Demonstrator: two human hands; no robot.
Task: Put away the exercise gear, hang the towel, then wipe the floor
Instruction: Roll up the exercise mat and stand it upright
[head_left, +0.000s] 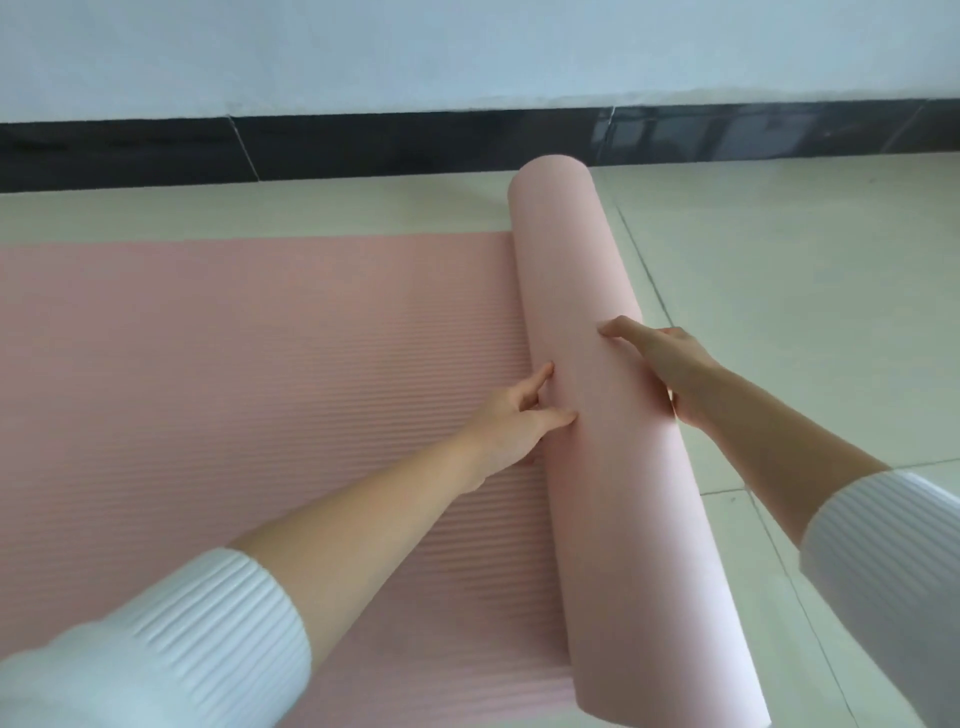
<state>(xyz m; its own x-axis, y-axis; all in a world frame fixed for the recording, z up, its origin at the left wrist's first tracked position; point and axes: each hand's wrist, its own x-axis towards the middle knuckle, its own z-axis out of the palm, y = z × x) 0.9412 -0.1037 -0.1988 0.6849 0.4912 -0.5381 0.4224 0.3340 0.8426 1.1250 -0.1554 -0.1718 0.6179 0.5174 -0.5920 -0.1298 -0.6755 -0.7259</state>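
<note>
A pink exercise mat (260, 364) is laid on a pale tiled floor (810, 280), its ribbed surface spread flat toward the left. Its right-hand portion is wound into a thick roll (587, 249), which lies beside the flat part and touches it along one seam.

The left hand (511, 421) is set against the roll's left side at that seam. Forefinger and thumb are stretched out against the roll, the other fingers are bent inward, and nothing is enclosed by them. The right hand (670, 364) is placed over the top and right side of the roll. Its fingers are laid nearly straight across the surface, pressing rather than clasping.

White ribbed sleeves (182, 639) are pushed back from both forearms. A dark skirting board (363, 148) is seen beyond the mat, below a pale wall (467, 52).
</note>
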